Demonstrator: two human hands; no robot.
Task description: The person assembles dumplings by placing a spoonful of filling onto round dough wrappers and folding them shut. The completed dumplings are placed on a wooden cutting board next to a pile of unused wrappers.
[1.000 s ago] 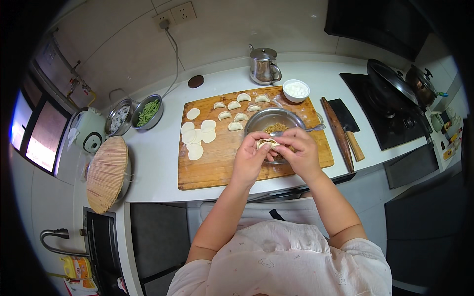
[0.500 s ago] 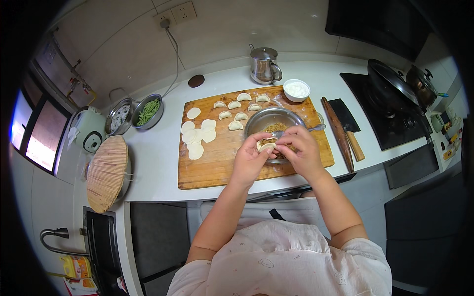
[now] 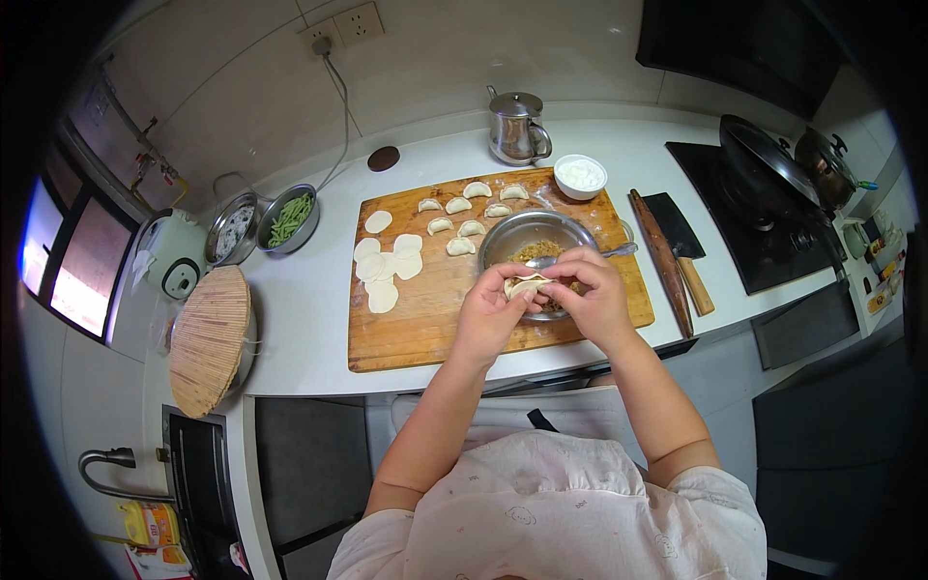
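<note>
Between them, my left hand (image 3: 491,311) and my right hand (image 3: 592,298) pinch a dumpling (image 3: 525,287), its wrapper folded over and its top edge under my fingers. Both hands are closed on it, above the near side of a steel bowl (image 3: 493,232) of minced filling (image 3: 541,249). A metal spoon (image 3: 619,250) rests in that bowl, handle toward the right. Several folded dumplings (image 3: 462,246) lie on the wooden board (image 3: 435,329) left of and behind the bowl. Round flat wrappers (image 3: 384,296) overlap on the board's left part.
A white bowl of white powder (image 3: 580,177) stands at the board's back right corner. Right of the board lie a rolling pin (image 3: 662,261) and a cleaver (image 3: 688,251). A steel kettle (image 3: 518,128) stands behind; a bowl of green beans (image 3: 290,220) and a woven lid (image 3: 209,340) are leftward.
My right fingers have shifted slightly along the dumpling's edge, and the wrapper looks more folded together. The board and the things on it have stayed put.
</note>
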